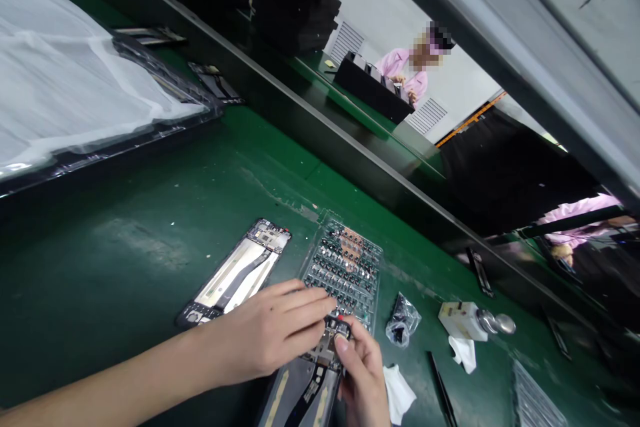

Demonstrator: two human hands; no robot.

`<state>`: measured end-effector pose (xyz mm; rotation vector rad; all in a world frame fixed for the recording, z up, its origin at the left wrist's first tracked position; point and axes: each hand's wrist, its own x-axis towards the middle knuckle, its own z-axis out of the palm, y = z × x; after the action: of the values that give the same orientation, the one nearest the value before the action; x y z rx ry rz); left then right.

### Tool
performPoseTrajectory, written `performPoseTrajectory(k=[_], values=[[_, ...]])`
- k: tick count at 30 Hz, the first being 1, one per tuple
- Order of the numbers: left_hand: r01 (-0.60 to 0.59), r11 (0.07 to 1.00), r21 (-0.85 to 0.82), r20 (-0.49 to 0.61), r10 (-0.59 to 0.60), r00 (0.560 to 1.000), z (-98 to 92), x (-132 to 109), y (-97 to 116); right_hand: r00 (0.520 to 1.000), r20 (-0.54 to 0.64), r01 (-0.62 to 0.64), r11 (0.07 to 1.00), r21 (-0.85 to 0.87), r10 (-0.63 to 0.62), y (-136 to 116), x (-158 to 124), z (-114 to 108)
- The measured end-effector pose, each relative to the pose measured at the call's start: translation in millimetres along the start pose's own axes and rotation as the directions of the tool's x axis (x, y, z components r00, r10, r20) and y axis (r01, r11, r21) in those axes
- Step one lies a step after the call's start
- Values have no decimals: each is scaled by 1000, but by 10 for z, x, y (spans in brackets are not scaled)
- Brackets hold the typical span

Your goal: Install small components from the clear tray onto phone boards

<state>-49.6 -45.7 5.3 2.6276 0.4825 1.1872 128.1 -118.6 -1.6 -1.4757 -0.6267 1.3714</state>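
An opened smartphone (306,392), its circuit board and dark flex cable bare, is tilted at the bottom middle. My right hand (364,370) grips its upper right edge, the thumb lying on the board near the top corner. From the left, my left hand (280,328) reaches over the phone's upper end with fingers stretched and slightly apart; its thumb is hidden. A second opened phone (240,273) lies on the green table just beyond my left hand. Behind both hands is a clear plastic tray (370,273) holding rows of small dark parts.
Right of my hands are a small plastic bag (403,320), white cloth (399,395), black tweezers (441,387) and a white bottle with metal cap (463,320). A white-covered stack (75,73) stands left. Beyond a metal rail (320,123), a person in pink (400,63) sits.
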Motion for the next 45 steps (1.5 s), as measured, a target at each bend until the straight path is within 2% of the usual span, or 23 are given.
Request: performPoseTrajectory(k=[1,2,3,4,5,6,7,8,9,12,16,22,28,31,35,37,39,41,43,45], values=[[115,989,-97,13,-114,993,2,3,15,1000,21,12,1000,11,-13,-15,4,6],[264,939,-220,40,-262,964,9,7,32,998,49,24,999,23,-25,-28,6,11],[418,836,-356,101,-411,906,24,11,51,996,81,31,999,34,-33,-40,7,14],[547,684,-482,193,-526,828,45,15,71,993,109,28,999,40,-33,-47,6,14],[636,513,-577,302,-589,749,71,17,89,993,118,20,999,40,-25,-51,6,10],[684,355,-637,404,-602,689,101,16,105,995,101,21,999,30,-24,-50,6,3],[708,240,-665,483,-585,652,131,12,121,996,72,48,999,10,-49,-47,8,-7],[718,175,-673,528,-567,633,160,4,136,993,50,104,994,-27,-103,-42,15,-20],[725,155,-671,542,-566,622,186,-6,150,984,41,174,981,-85,-171,-37,25,-34],[755,199,-625,530,-601,598,233,-35,184,945,126,327,894,-307,-303,-32,70,-70],[779,222,-587,544,-604,582,244,-36,195,943,172,332,822,-463,-285,-46,113,-79],[746,242,-620,530,-572,626,259,-14,149,938,203,345,790,-507,-279,-52,119,-48],[752,299,-587,480,-619,621,310,-32,137,929,208,370,774,-514,-306,-12,121,-29],[754,351,-555,443,-643,625,301,-22,147,931,193,364,784,-502,-309,19,104,-10],[780,386,-492,419,-680,601,264,-5,146,934,156,357,817,-453,-322,40,75,25],[787,369,-494,438,-676,592,229,-3,141,935,155,355,841,-409,-319,30,69,29],[790,314,-527,481,-656,582,187,-9,147,940,154,340,879,-334,-305,10,72,15],[782,286,-555,491,-646,584,152,-25,173,958,135,279,933,-226,-254,-10,89,-12],[772,356,-527,446,-657,607,144,-47,223,975,96,210,972,-108,-200,-26,113,-42],[755,502,-422,405,-641,652,160,-68,285,983,54,178,984,-7,-177,-44,133,-62]])
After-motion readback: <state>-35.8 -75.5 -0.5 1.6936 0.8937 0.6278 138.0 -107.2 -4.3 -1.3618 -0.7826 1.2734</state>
